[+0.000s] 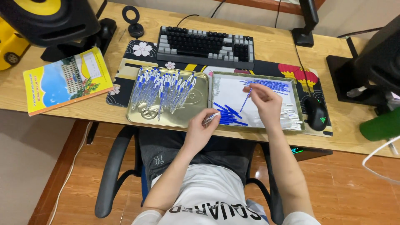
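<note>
Left hand point(200, 127) pinching pen barrel point(211, 117) at tray edge point(213, 102), right hand point(266, 101) holding refill point(246, 99)

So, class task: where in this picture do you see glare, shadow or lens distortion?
Head view: soft glare on the gold metal tray beside the pens; the desk edge bows from wide-angle distortion; the right hand casts only a faint shadow on the white tray; the left hand looks sharp.

Two trays sit side by side on the mat point(125, 71), before the keyboard point(206, 43) (mouse point(316, 113) rightmost): left tray point(200, 112) holds pens point(162, 89).
</note>
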